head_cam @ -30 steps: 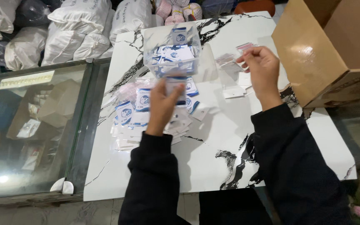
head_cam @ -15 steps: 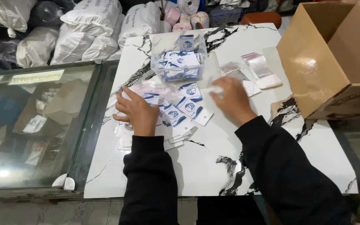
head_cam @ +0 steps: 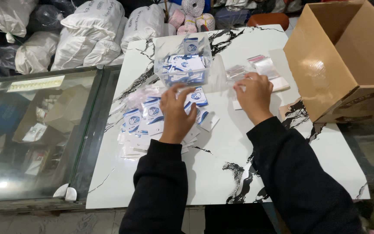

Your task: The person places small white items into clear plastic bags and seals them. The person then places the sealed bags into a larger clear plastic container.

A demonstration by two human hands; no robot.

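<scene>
Head camera, looking straight down: a person in black sleeves works at a white marble-patterned table (head_cam: pixel 221 173), with both hands over a spread of small packets.

Left hand (head_cam: pixel 176 113) lies palm down on the loose pile of white-and-blue cards (head_cam: pixel 146 117). Its fingers are spread fairly wide and curled at the tips, which touch a card at the far edge of the pile. Whether a card is pinched under the fingers cannot be told, since the back of the hand hides them. The pile sits fanned out under and to the left of this hand, so that each card can be drawn off singly.

Right hand (head_cam: pixel 253 96) rests further right, fingers bent and close together, pressing on or gripping a clear plastic sleeve (head_cam: pixel 238 74) that lies flat on the table. The grip itself is hidden beneath the knuckles. More clear sleeves (head_cam: pixel 265 66) lie just beyond it, stacked near at hand on that side.

Between and beyond the two hands stands a clear plastic tub (head_cam: pixel 186 65), filled with more blue-and-white cards, placed centrally where either hand can get to it.

An open cardboard box (head_cam: pixel 347 60) sits at the right edge of the table, its mouth turned toward the person. A glass display case (head_cam: pixel 35 130) adjoins the table on the left, and white sacks (head_cam: pixel 96 34) are heaped behind.
</scene>
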